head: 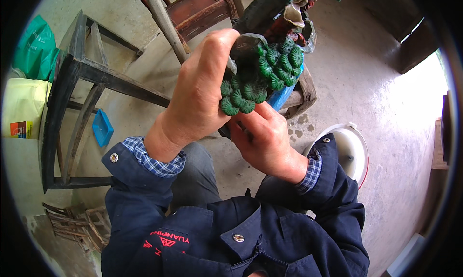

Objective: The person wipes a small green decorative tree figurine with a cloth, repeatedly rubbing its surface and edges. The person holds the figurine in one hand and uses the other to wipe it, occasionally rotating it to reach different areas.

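Note:
A dark carved piece with green painted, ridged scalloped clusters [278, 65] and red and cream parts near its top rises in front of me. My left hand [202, 85] grips its left side, thumb side up, near a grey broken-looking edge. Beneath the green clusters my right hand [262, 139] has its fingers curled at the underside, around something dark that is mostly hidden; whether it is a tool or part of the piece I cannot tell. Blue plastic [282, 96] shows behind the piece, over a wooden support [305, 92].
A dark wooden stool frame [123, 83] lies at the left, by a green bag [36, 49] and a small blue tray [102, 128]. A reddish wooden chair [202, 15] stands ahead. A white bucket [356, 150] is by my right forearm. Small wooden chairs [77, 224] are at lower left.

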The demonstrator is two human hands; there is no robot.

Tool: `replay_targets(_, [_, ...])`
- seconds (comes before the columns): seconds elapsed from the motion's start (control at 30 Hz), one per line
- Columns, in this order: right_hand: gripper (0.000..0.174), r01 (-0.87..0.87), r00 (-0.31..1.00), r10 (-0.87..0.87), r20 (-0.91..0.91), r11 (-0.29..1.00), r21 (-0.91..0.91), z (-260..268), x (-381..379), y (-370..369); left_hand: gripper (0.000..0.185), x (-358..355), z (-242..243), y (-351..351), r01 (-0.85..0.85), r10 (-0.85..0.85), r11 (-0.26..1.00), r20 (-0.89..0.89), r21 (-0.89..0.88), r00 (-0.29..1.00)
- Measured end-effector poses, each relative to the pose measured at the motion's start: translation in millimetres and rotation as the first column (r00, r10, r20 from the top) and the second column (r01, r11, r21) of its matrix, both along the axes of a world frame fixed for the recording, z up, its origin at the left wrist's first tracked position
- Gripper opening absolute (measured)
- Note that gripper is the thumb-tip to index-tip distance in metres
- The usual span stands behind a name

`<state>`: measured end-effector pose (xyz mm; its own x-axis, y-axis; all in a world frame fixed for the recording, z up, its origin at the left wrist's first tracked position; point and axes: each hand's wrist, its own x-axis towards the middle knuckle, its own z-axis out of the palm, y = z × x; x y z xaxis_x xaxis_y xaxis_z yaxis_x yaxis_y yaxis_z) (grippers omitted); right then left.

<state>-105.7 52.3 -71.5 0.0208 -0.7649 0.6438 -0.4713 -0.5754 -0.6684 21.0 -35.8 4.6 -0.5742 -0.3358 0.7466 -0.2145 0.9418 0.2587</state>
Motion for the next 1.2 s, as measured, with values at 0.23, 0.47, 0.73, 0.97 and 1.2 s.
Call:
replay_targets(0.23, [0.024,-0.014,0.996,0.010,-0.088,0.999,-0.040,1,0,-1,0.060,2,0,0,-0.013,0.013,1.000,0.014,0.009,1.000])
replay_targets(0.47, [0.037,-0.249,0.937,0.216,-0.275,0.964,-0.092,-7,-28,3,0.062,2,-3,2,-0.020,0.018,0.996,0.016,0.085,1.000])
replay_targets(0.73, [0.033,-0.276,0.950,0.256,-0.179,0.956,-0.097,-14,-31,1,0.065,0,-3,4,-0.008,0.008,0.999,0.018,0.041,1.000])
replay_targets(0.97, [0.032,-0.339,0.928,0.318,-0.194,0.937,-0.089,-15,-43,-2,0.064,-3,2,7,0.007,-0.006,1.000,0.042,-0.016,0.999])
replay_targets(1.2, [0.033,-0.461,0.852,0.414,-0.320,0.883,-0.087,-12,-59,-17,0.063,1,1,8,-0.024,0.025,1.000,0.055,-0.015,0.998])
